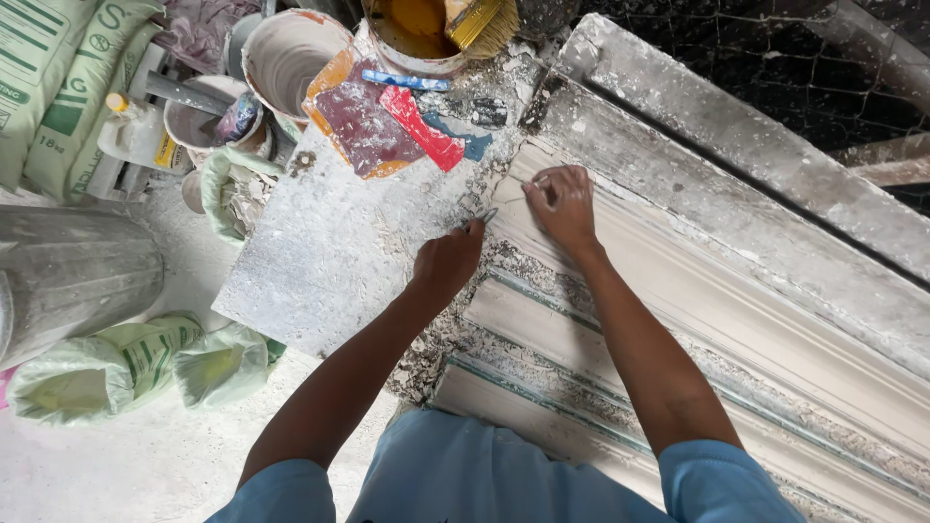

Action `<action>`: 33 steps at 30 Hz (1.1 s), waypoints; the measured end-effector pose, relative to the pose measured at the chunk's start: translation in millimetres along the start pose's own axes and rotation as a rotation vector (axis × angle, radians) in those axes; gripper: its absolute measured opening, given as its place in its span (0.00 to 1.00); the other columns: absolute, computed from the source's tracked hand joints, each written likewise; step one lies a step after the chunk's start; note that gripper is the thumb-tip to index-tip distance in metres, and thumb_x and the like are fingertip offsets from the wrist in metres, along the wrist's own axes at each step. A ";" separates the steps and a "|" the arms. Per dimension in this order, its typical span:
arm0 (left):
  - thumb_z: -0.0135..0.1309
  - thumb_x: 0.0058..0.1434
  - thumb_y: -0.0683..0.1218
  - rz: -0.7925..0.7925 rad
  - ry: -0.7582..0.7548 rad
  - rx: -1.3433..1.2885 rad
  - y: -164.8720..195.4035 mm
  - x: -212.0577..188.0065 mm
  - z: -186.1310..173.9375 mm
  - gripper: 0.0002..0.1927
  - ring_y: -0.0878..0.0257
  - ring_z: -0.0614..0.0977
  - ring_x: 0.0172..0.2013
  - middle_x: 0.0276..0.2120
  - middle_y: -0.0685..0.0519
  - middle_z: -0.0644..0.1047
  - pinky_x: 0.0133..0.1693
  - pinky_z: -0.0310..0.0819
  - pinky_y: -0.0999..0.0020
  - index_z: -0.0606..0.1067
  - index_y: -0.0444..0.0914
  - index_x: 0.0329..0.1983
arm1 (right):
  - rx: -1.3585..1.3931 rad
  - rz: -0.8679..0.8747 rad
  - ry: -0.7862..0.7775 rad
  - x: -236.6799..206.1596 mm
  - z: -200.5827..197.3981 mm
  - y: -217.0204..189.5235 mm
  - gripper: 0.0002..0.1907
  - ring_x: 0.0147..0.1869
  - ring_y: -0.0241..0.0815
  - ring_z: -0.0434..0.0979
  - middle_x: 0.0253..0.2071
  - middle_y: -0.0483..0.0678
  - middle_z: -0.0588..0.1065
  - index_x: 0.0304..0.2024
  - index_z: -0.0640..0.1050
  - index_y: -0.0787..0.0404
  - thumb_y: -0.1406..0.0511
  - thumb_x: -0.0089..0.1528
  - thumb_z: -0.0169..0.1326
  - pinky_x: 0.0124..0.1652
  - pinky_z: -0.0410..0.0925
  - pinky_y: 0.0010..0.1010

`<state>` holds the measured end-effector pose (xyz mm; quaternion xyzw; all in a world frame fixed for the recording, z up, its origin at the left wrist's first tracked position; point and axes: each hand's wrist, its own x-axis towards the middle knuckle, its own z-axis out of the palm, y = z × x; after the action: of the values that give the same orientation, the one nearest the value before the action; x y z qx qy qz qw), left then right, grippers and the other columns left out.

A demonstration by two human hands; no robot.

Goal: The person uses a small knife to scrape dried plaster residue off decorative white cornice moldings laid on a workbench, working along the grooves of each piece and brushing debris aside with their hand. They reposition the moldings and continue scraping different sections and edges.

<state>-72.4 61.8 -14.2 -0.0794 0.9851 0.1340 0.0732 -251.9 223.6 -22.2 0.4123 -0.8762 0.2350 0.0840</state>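
A plaster-casting workshop: long white moulded cornices (pixel 736 320) lie on a plaster-crusted bench (pixel 329 252), with stained mixing buckets (pixel 291 53) (one holding a brush (pixel 481 21)) and sacks of powder (pixel 58 87) on the dusty floor (pixel 116 465).

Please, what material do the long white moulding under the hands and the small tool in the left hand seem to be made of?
The moulding looks like cast plaster: matt, chalky white, with crumbly crusts along its grooves. The small tool in the left hand seems metal, judging by its thin grey tip, but it is too small to be sure.
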 end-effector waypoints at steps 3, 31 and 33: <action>0.45 0.67 0.42 -0.054 -0.116 -0.091 7.5 21.4 -6.1 0.14 0.45 0.86 0.29 0.30 0.41 0.81 0.28 0.82 0.50 0.65 0.32 0.53 | 0.237 0.261 -0.032 -4.9 7.8 -2.3 0.11 0.50 0.44 0.72 0.47 0.45 0.77 0.35 0.74 0.60 0.60 0.68 0.58 0.48 0.68 0.38; 0.40 0.68 0.43 -0.039 -0.143 -0.051 63.7 15.1 81.1 0.16 0.41 0.86 0.34 0.35 0.39 0.82 0.34 0.82 0.46 0.62 0.36 0.59 | 0.176 -0.026 0.095 -90.4 21.0 41.6 0.09 0.59 0.54 0.73 0.56 0.50 0.74 0.39 0.77 0.67 0.65 0.70 0.53 0.59 0.67 0.44; 0.40 0.68 0.42 -0.049 -0.153 -0.125 65.7 27.7 79.3 0.13 0.41 0.86 0.35 0.35 0.40 0.82 0.35 0.81 0.45 0.63 0.36 0.55 | 0.166 -0.017 0.091 -84.3 23.9 47.6 0.09 0.58 0.54 0.74 0.56 0.50 0.74 0.39 0.77 0.67 0.66 0.70 0.53 0.59 0.68 0.43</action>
<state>-101.3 142.4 -77.8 -0.0973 0.9641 0.1991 0.1461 -232.6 295.8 -88.2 0.4141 -0.8454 0.3246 0.0914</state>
